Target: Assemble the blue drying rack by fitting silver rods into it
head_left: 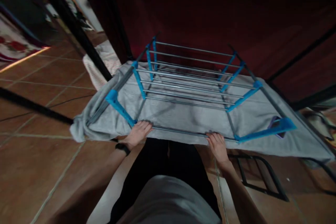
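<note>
A rack of grey metal rods with blue plastic joints, like a clothes drying rack, stands on a grey cloth. My left hand is closed over the left end of its nearest rod, beside a blue corner joint. Farther right along the same rod, my right hand is wrapped over it too. The undersides of both hands' fingers are hidden. Behind that rod, several more rods run across between the blue side pieces. A phone-like dark object lies on the cloth, partly behind the right blue bar.
Dark red fabric hangs behind the rack. Black metal poles rise at the left. A striped cloth hangs near the back left. Below the right side is a black metal frame on the tiled floor.
</note>
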